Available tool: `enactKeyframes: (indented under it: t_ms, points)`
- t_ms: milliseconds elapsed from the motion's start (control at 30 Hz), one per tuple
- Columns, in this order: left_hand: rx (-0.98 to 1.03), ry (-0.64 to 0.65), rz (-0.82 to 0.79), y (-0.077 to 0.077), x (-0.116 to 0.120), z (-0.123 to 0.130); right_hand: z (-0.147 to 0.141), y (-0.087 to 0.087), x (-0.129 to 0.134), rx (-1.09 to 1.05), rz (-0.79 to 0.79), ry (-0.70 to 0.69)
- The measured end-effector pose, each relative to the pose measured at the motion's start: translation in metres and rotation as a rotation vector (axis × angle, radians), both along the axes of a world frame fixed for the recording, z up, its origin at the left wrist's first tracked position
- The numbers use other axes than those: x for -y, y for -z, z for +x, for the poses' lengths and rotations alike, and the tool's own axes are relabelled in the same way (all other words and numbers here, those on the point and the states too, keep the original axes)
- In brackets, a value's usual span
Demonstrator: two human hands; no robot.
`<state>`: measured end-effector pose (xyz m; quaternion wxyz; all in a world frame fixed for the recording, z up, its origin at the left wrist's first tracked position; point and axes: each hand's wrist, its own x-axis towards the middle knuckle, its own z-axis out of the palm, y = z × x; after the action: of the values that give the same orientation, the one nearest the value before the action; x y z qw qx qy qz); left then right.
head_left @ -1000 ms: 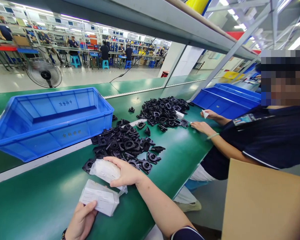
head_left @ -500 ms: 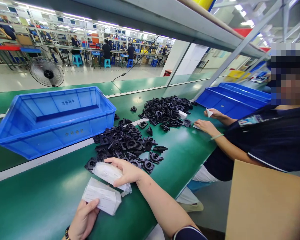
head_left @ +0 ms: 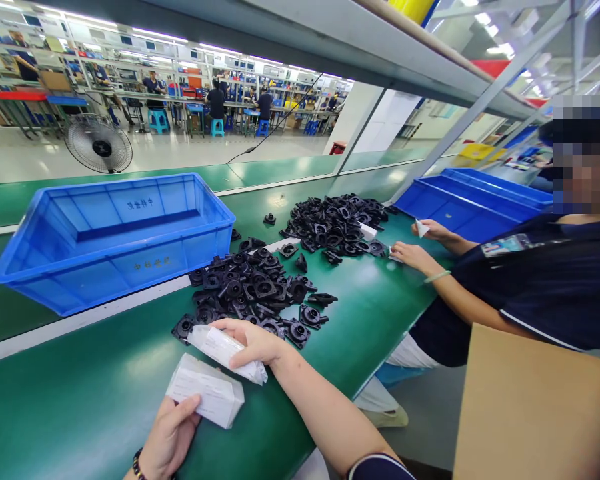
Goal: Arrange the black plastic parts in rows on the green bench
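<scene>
At the lower left, my left hand (head_left: 173, 430) grips a white paper-wrapped packet (head_left: 206, 390), its thumb lying on the near face. My right hand (head_left: 253, 347) holds a second white packet (head_left: 225, 352) in clear plastic, just above and right of the first, beside the near edge of a pile of black parts (head_left: 255, 287). Those parts have square flanges with round openings. Both packets are tilted and close together over the green table (head_left: 105, 380).
A blue bin (head_left: 115, 243) stands at the left, and another black pile (head_left: 337, 223) lies farther back. At the right, a co-worker's hands (head_left: 415, 257) hold white pieces near blue bins (head_left: 465, 203). A cardboard box (head_left: 535, 407) fills the lower right.
The whole view has shifted slightly. The packet in my right hand has turned a little, showing its white label more. Both hands keep their hold.
</scene>
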<state>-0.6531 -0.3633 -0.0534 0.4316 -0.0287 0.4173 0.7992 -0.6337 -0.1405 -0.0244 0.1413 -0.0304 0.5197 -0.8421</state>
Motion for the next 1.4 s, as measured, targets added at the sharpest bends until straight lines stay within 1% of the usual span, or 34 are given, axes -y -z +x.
enactKeyframes:
  t_ms: [100,233,400,533,767,900,1067,1200,1333,1400]
  points:
    - [-0.003,0.004,0.008,0.001,0.001,0.0,0.0,0.002,-0.001,0.006,-0.021,-0.003]
    - [-0.005,-0.014,-0.003,-0.003,-0.002,0.002,0.0,0.003,-0.001,0.012,-0.063,-0.021]
    - [-0.021,-0.031,-0.012,-0.012,-0.007,0.005,0.001,-0.002,0.004,0.063,-0.11,-0.019]
    - [-0.058,-0.03,-0.014,-0.015,-0.008,0.005,0.001,-0.004,0.006,0.108,-0.131,-0.016]
    - [-0.077,0.0,-0.024,-0.013,-0.007,0.005,0.001,-0.002,0.005,0.111,-0.14,-0.035]
    - [-0.084,0.003,-0.037,-0.015,-0.008,0.006,0.002,-0.002,0.005,0.1,-0.146,-0.046]
    - [-0.082,-0.01,-0.05,-0.017,-0.007,0.006,0.002,-0.005,0.005,0.102,-0.142,-0.054]
    - [-0.092,0.005,-0.05,-0.016,-0.007,0.006,0.002,-0.006,0.007,0.093,-0.149,-0.051]
    - [-0.101,0.008,-0.061,-0.015,-0.008,0.006,0.002,-0.004,0.008,0.042,-0.127,-0.034]
    - [-0.1,0.007,-0.069,-0.015,-0.008,0.006,0.002,-0.004,0.008,0.003,-0.084,-0.037]
